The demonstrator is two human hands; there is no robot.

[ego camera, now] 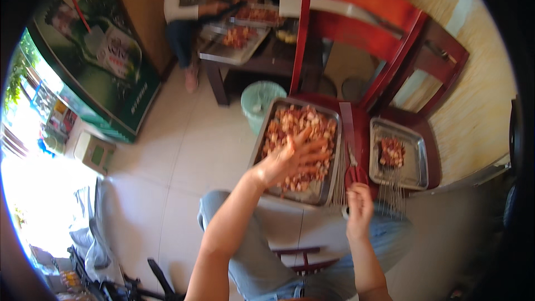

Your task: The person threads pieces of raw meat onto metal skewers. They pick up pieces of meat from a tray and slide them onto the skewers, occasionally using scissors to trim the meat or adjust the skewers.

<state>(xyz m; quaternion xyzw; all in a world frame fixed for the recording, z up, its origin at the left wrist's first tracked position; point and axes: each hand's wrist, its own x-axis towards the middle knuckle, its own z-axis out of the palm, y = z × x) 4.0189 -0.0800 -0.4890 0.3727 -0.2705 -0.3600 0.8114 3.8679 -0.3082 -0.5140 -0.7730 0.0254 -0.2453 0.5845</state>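
My left hand [294, 156] is over a metal tray [271, 110] of diced raw meat [288, 123], its fingers spread. Whether the fingertips touch the meat is hard to tell. My right hand [360, 207] is curled just below the red handles of a pair of scissors [355, 173]. Whether it grips anything thin is unclear. Thin metal skewers [337, 179] lie along the tray's right side. On a chair to the right, a smaller metal tray [413, 167] holds skewered meat [392, 152], the skewer ends sticking out over its near edge.
Two red wooden chairs [351, 29] stand against the wall. A lined green bin [255, 100] is behind the large tray. Farther back, a seated person [200, 0] works at a low dark table [215, 79] with meat trays. A drinks fridge [104, 58] and plastic stool [94, 150] are left.
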